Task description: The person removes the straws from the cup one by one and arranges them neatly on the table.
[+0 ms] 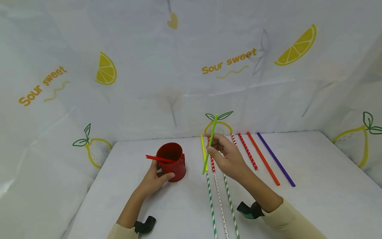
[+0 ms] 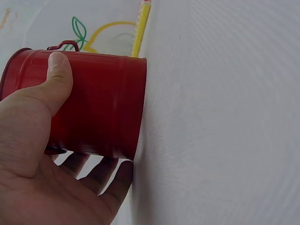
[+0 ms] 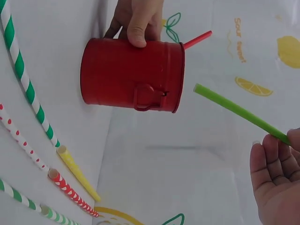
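A red metal cup [image 1: 176, 170] with small side handles stands upright on the white surface. My left hand [image 1: 155, 182] holds it, thumb [image 2: 60, 70] along the near side and fingers around the far side. A red straw [image 1: 159, 159] leans in the cup and pokes out over its left rim. To the right of the cup, my right hand [image 1: 228, 156] pinches a bright green straw [image 1: 212, 134] between thumb and fingers, held tilted in the air. In the right wrist view the green straw's [image 3: 239, 110] free end is near the cup's mouth, apart from it.
Behind the right hand lie a yellow straw [image 1: 204, 149] and red-and-white patterned straws [image 1: 248, 152]. Farther right are an orange straw [image 1: 264, 159] and a purple straw [image 1: 277, 160]. Nearer lie green-striped straws [image 1: 211, 207] and a red-dotted white straw [image 1: 220, 205]. A lemon-printed white sheet [image 1: 143, 83] rises behind.
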`<state>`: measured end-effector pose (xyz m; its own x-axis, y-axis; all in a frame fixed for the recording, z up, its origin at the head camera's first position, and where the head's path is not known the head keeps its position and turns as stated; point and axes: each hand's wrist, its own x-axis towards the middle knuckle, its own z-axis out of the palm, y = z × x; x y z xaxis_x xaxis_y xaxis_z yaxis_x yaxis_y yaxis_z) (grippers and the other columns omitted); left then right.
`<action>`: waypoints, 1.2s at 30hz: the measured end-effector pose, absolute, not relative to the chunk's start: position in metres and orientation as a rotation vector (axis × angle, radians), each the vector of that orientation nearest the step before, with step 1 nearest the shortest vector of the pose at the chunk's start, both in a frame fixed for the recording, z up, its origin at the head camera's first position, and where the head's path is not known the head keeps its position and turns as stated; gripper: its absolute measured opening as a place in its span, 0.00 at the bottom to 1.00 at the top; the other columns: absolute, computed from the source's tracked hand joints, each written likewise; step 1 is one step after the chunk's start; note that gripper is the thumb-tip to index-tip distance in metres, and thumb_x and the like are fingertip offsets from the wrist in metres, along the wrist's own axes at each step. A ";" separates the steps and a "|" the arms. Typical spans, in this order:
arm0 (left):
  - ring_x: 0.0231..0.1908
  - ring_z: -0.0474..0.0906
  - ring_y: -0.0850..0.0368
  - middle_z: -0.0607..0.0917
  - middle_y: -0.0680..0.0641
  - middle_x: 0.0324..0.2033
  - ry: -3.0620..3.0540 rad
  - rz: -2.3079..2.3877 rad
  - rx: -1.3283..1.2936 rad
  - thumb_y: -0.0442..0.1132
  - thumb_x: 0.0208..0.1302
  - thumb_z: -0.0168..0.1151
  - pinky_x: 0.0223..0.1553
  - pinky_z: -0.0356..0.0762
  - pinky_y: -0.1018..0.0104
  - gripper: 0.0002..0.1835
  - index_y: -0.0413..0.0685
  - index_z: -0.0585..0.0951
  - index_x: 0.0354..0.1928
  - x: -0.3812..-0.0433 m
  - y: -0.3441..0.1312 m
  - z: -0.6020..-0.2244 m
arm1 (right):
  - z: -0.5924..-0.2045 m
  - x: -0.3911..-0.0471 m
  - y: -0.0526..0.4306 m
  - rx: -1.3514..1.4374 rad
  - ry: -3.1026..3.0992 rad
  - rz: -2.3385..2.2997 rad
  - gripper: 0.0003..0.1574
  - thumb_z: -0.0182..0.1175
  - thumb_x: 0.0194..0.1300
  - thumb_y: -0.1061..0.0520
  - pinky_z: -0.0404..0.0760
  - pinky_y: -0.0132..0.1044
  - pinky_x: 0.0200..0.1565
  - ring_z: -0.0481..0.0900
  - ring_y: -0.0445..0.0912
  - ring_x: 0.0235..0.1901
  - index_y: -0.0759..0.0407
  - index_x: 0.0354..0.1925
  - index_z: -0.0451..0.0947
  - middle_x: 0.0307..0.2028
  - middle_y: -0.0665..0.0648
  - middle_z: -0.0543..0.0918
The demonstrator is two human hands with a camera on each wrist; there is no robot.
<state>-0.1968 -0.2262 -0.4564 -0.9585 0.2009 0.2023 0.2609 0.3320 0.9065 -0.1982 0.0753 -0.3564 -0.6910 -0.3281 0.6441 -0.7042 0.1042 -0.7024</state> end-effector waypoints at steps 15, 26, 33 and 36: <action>0.66 0.67 0.45 0.68 0.50 0.68 -2.538 -1.759 -0.395 0.40 0.59 0.75 0.58 0.77 0.51 0.47 0.61 0.56 0.74 -0.195 -0.227 -0.456 | -0.369 -0.189 0.108 0.872 -2.390 1.535 0.43 0.60 0.66 0.73 0.84 0.34 0.35 0.78 0.47 0.31 0.58 0.74 0.58 0.35 0.57 0.77; 0.66 0.66 0.45 0.68 0.49 0.68 -2.545 -1.749 -0.388 0.39 0.59 0.75 0.58 0.77 0.51 0.47 0.61 0.56 0.74 -0.195 -0.226 -0.455 | -0.383 -0.179 0.123 0.859 -2.542 1.426 0.38 0.63 0.64 0.73 0.81 0.33 0.28 0.77 0.44 0.25 0.58 0.68 0.66 0.33 0.51 0.76; 0.66 0.66 0.45 0.68 0.49 0.68 -2.549 -1.755 -0.379 0.39 0.59 0.75 0.57 0.78 0.51 0.47 0.60 0.56 0.74 -0.195 -0.226 -0.455 | -0.389 -0.173 0.133 0.868 -2.631 1.430 0.25 0.63 0.65 0.71 0.80 0.33 0.26 0.76 0.43 0.25 0.59 0.59 0.73 0.31 0.52 0.76; 0.66 0.67 0.45 0.68 0.49 0.68 -2.554 -1.753 -0.372 0.39 0.59 0.75 0.57 0.78 0.52 0.47 0.61 0.56 0.74 -0.196 -0.226 -0.455 | -0.391 -0.171 0.138 0.898 -2.654 1.433 0.14 0.62 0.65 0.70 0.81 0.33 0.27 0.77 0.43 0.26 0.59 0.47 0.77 0.31 0.52 0.77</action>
<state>-0.1955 -0.2262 -0.4551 -0.9713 0.1833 0.1519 0.2076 0.3399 0.9173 -0.1712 0.1379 -0.3906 -0.8372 -0.4837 0.2552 -0.4787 0.4226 -0.7696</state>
